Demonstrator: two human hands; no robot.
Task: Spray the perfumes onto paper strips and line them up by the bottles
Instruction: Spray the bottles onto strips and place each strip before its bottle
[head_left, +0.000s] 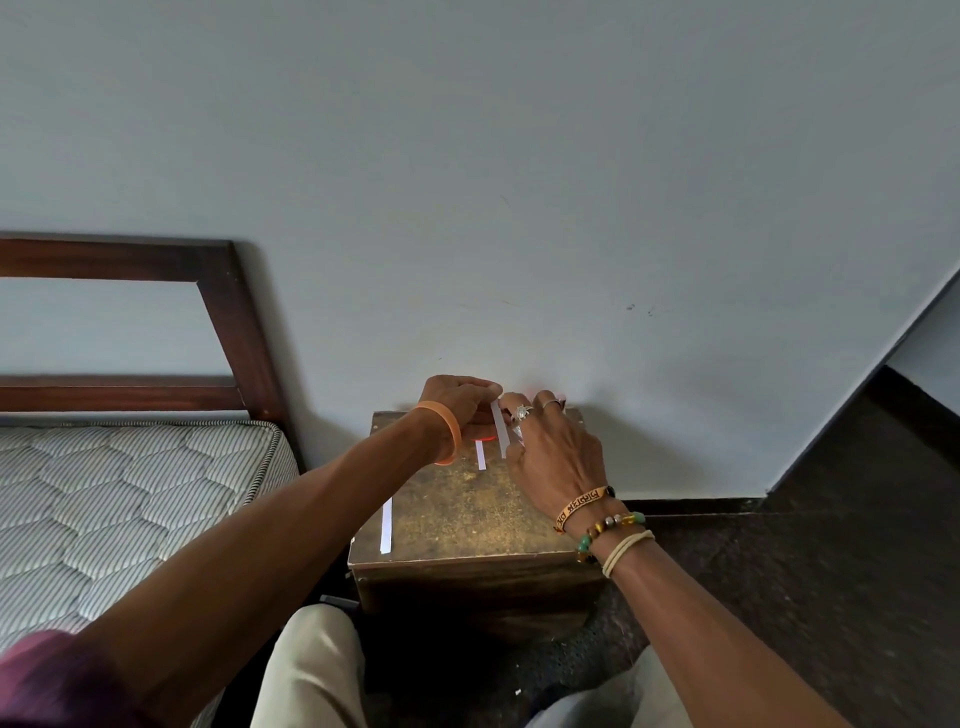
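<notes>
Just below frame centre, both hands meet at the far edge of a small wooden stand (467, 514): the left hand (460, 405) pinches the top of a thin white strip (499, 428) while the right hand (556, 457) curls beside it, its grip unclear. Three strips counted: the held one, a short one (480, 455) lying flat beneath it, a long one (386, 525) at the stand's left edge. A red bottle (483, 439) barely shows under the hands; wristband lettering is unreadable.

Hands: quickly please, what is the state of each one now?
Left hand: closed around something red, mostly hidden; fingertips touch the top of the held paper strip.
Right hand: fingers closed on that strip.
</notes>
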